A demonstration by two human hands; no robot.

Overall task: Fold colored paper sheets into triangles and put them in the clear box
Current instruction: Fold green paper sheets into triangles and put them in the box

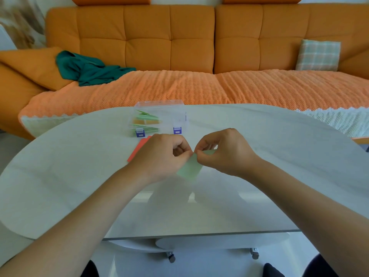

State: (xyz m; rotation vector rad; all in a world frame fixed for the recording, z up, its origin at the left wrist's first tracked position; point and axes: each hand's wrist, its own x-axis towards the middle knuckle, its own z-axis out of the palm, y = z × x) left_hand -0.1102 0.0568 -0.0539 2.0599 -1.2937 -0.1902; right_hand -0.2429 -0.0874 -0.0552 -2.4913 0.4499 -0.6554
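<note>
From the head camera, the only view, the chief risk is a skewed fold: both hands work at one small corner of the pale green paper sheet (pixel 189 169), and if either pinch slips or the edges are not matched before creasing, the triangle would likely come out lopsided. The sheet hangs unsupported above the white table (pixel 279 156), so a loosened grip could also let it drop. The left hand (pixel 161 155) and right hand (pixel 223 153) meet thumb-to-forefinger at the sheet's upper edge, fingers (pixel 184 152) curled and pinching the paper. The rest of the sheet slopes down and toward the person between the two wrists. Whether a flap is already doubled over under the right fingertips is hard to tell, since they cover that corner. Behind the hands the clear box (pixel 159 118) stands open on the table, holding green and orange folded pieces, and a few red-orange sheets (pixel 137 150) lie just beside the left hand, partly hidden by it.
</note>
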